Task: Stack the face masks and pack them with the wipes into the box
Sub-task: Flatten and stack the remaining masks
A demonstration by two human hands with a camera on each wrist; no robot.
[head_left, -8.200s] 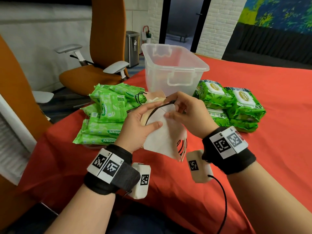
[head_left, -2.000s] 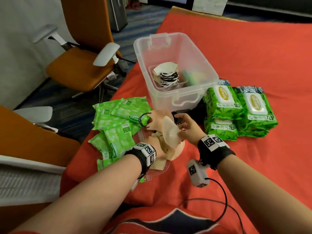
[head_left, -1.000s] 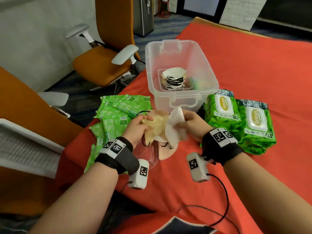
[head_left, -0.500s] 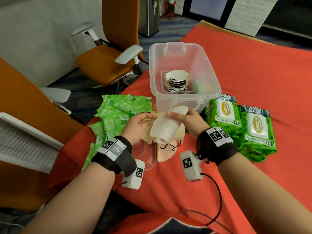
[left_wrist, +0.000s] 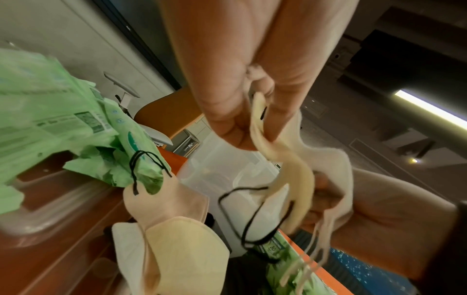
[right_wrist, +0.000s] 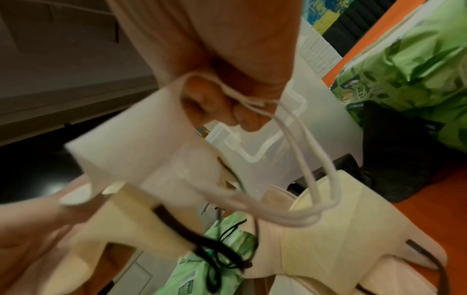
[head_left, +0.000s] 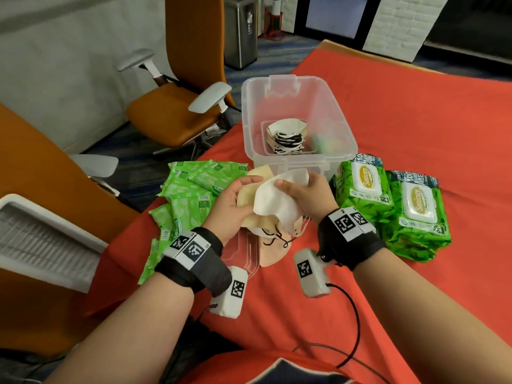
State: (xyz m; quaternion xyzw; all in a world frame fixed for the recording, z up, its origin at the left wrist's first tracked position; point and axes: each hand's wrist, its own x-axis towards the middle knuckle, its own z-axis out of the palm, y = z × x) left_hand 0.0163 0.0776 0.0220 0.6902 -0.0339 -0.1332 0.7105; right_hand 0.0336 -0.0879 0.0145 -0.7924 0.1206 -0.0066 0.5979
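Note:
A white face mask (head_left: 277,200) sits between both hands just in front of the clear box (head_left: 336,112). My right hand (head_left: 307,195) grips its right edge (right_wrist: 141,139), thumb on top. My left hand (head_left: 230,206) holds a beige mask (head_left: 246,195) under it, pinched between thumb and fingers (left_wrist: 257,127). More beige masks (head_left: 273,253) lie on the red cloth below, by a clear lid (head_left: 241,250). Inside the box stands a stack of masks (head_left: 286,135) with black loops. Flat green wipe packs (head_left: 191,189) lie left; thick wipe packs (head_left: 388,200) lie right.
Orange office chairs (head_left: 177,106) stand off the table's left edge, and a grey bin (head_left: 241,29) stands behind. A black pouch (right_wrist: 394,151) lies between the box and the thick wipe packs. Sensor cables (head_left: 352,322) trail over the red cloth (head_left: 415,120) near me.
The white mask has come down onto the beige mask in my left hand. Both hands have stayed in front of the box; the view has tilted slightly.

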